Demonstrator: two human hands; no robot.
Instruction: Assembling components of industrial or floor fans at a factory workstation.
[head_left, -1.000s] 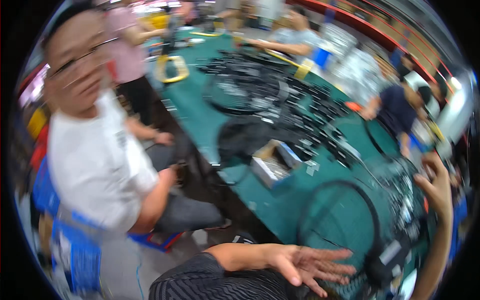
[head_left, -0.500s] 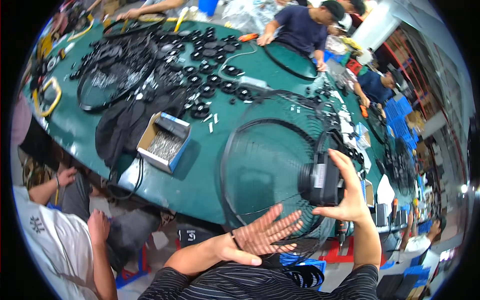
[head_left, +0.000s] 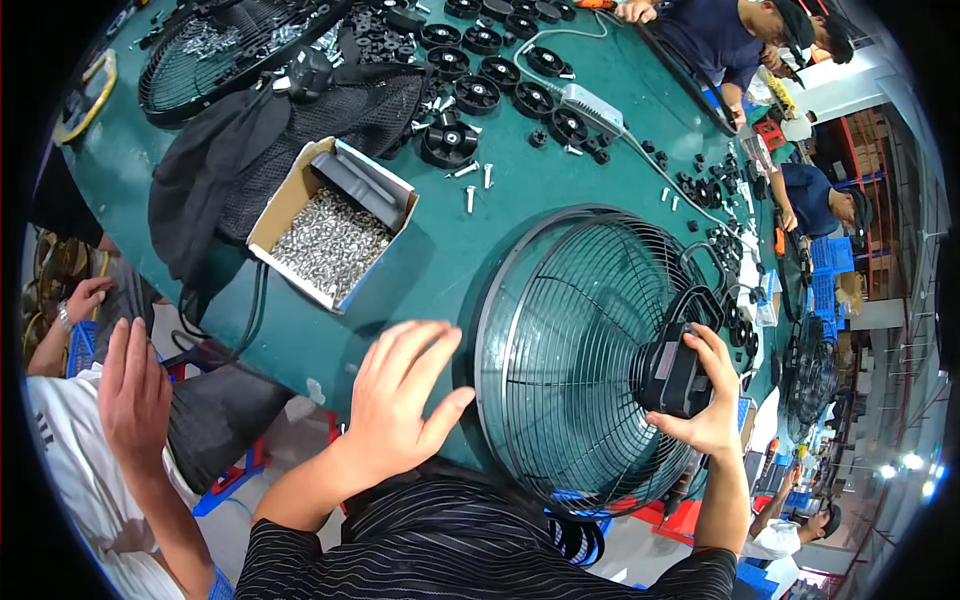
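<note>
A round black wire fan guard [head_left: 560, 345] stands tilted on its rim on the green table [head_left: 470, 285]. A boxy black motor housing [head_left: 672, 378] sits at the middle of its back, on the right. My right hand [head_left: 714, 410] is closed round this housing, thumb below and fingers above. My left hand [head_left: 395, 405] is open and empty, fingers spread, just left of the guard's rim and apart from it. Left of the guard is an open cardboard box [head_left: 277, 212] of small silver screws [head_left: 328, 245], with a dark grey block [head_left: 360, 190] lying inside.
Black mesh cloth [head_left: 225, 165] lies beyond the box. Several round black knob-like parts [head_left: 476, 94], loose bolts [head_left: 470, 200] and a cable with a pale adapter [head_left: 592, 108] lie farther back. A seated person's hand [head_left: 135, 405] is at left. Other people work across the table.
My left hand has moved left, away from the guard. The view has shifted closer to the table. The guard, blurred before, now shows sharply; my right hand keeps its hold on the housing.
</note>
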